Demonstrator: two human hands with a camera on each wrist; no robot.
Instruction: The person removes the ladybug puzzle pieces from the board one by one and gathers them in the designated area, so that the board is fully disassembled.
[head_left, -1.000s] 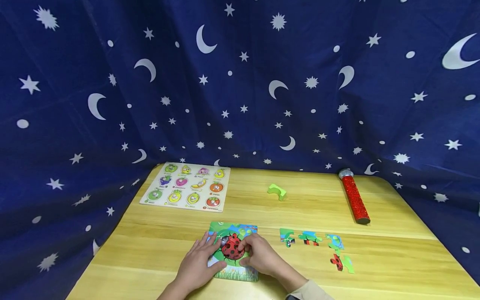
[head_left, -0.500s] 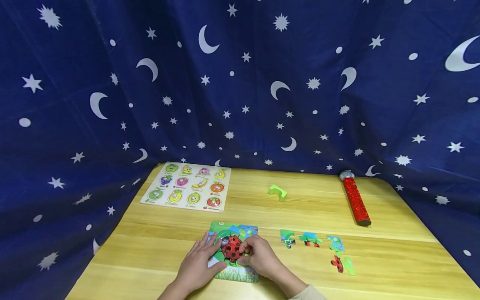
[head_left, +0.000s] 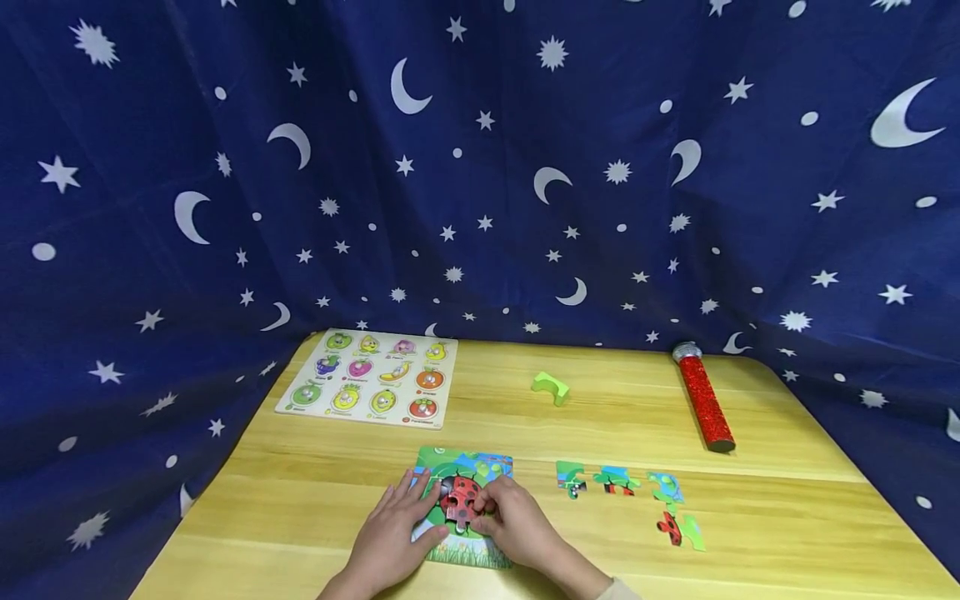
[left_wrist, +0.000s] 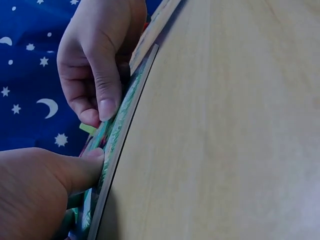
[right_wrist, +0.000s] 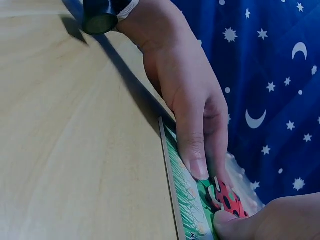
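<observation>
A ladybug jigsaw puzzle (head_left: 471,552) lies near the table's front. My left hand (head_left: 392,537) rests on its left side, with the fingers spread and the thumb on the lower part. At the puzzle's right, my right hand (head_left: 517,523) pinches a red spotted puzzle piece (head_left: 463,490) between thumb and fingers. That piece stands tilted up from the board, as the right wrist view shows with the raised red edge (right_wrist: 231,202). The fingertips' exact hold is partly hidden. Loose puzzle pieces (head_left: 617,480) lie to the right, among them a red spotted one (head_left: 670,528).
A fruit peg puzzle board (head_left: 365,379) lies at the back left. A green arch-shaped block (head_left: 551,387) sits at the back middle. The red glittery toy microphone (head_left: 705,400) lies at the back right. A blue curtain (head_left: 480,167) with moons and stars hangs behind the table.
The red spotted piece under my right fingers has tilted up out of the puzzle picture. My left hand stays on the board. The head view has shifted slightly.
</observation>
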